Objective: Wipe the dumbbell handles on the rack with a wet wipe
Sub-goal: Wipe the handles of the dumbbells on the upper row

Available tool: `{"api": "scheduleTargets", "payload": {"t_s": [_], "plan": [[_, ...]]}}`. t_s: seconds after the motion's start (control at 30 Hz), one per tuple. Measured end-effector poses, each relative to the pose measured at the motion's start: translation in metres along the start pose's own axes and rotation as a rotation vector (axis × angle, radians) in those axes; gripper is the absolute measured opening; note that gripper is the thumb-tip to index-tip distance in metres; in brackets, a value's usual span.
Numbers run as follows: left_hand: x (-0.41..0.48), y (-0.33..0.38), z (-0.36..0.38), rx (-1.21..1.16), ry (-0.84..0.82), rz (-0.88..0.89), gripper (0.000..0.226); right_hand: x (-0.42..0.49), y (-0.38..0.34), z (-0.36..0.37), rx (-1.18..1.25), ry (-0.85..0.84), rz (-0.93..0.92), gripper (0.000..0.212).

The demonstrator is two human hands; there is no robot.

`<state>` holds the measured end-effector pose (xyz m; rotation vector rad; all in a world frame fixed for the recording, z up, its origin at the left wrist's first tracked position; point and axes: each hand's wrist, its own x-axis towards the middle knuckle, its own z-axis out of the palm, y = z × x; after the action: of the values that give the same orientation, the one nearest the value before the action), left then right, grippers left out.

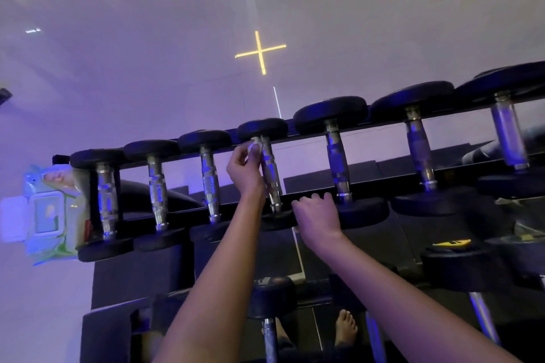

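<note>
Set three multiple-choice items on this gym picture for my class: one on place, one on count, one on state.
1. Where is the wipes pack? A) the rack's left end B) its right end C) the floor
2. How many handles show in the top row? A) four B) seven C) ten
3. What does the left hand do? A) hangs idle B) grips a dumbbell head C) pinches the wipe

1 A: it lies beside the leftmost dumbbell.
2 B: seven chrome handles span the row.
3 C: its fingers hold the white wipe on the fourth handle.
</note>
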<state>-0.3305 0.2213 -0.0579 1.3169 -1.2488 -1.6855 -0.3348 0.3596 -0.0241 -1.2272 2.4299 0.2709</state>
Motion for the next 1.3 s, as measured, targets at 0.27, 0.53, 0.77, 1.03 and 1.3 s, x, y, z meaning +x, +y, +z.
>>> {"api": "scheduleTargets", "payload": {"t_s": [0.27, 0.53, 0.77, 1.03, 1.3], "plan": [[-0.001, 0.004, -0.014, 0.557, -0.089, 0.446, 0.005, -0.012, -0.018, 0.002, -0.04, 0.228, -0.008, 0.026], [0.011, 0.005, -0.022, 0.562, -0.136, 0.464, 0.016, 0.005, -0.006, 0.006, 0.015, 0.047, -0.006, 0.037], [0.018, 0.01, -0.011, 0.139, -0.077, -0.012, 0.019, -0.009, -0.021, -0.004, -0.077, 0.267, -0.035, 0.011], [0.002, 0.007, -0.018, 0.56, -0.162, 0.476, 0.013, -0.002, -0.008, 0.011, 0.005, 0.057, 0.008, 0.04], [0.01, 0.007, -0.016, 0.278, -0.118, 0.156, 0.015, 0.0, -0.002, 0.002, -0.07, 0.239, -0.068, 0.013]]}}
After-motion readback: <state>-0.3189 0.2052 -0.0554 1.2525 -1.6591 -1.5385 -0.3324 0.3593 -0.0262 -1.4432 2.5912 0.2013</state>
